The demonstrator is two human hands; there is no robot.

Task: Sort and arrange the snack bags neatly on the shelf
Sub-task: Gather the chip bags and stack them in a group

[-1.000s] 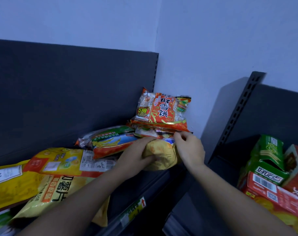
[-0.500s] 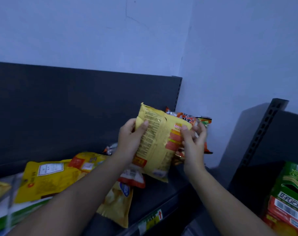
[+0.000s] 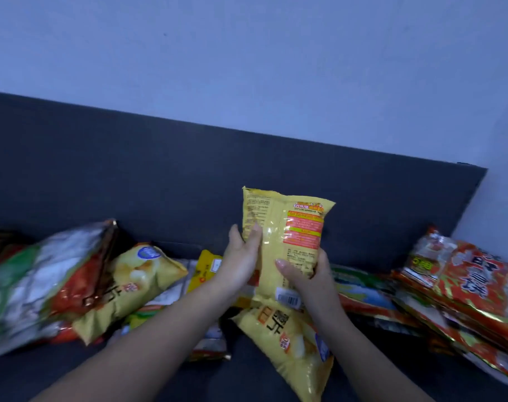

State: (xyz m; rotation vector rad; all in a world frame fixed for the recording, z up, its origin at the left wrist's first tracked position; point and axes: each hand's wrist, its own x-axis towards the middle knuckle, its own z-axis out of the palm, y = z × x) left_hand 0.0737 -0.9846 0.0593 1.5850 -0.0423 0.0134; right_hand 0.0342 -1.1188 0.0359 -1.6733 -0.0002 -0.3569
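Head view: sorting step, yellow bag (image 3: pixel 287 242) held upright over the shelf's (image 3: pixel 247 381) middle, not yet placed.
Left hand (image 3: pixel 241 262) grips its left edge, right hand (image 3: pixel 310 274) its lower right corner. Next it likely wants a clear slot among like bags. A chip bag (image 3: pixel 293 343) lies under it, a left chip bag (image 3: pixel 131 282) slumps nearby, and red packs (image 3: pixel 464 285) fill the right end.

Left of the held yellow bag (image 3: pixel 284 242), a silver-green bag (image 3: pixel 44 280) is motion-blurred; right of it, red bags (image 3: pixel 479 288) run past the frame edge.
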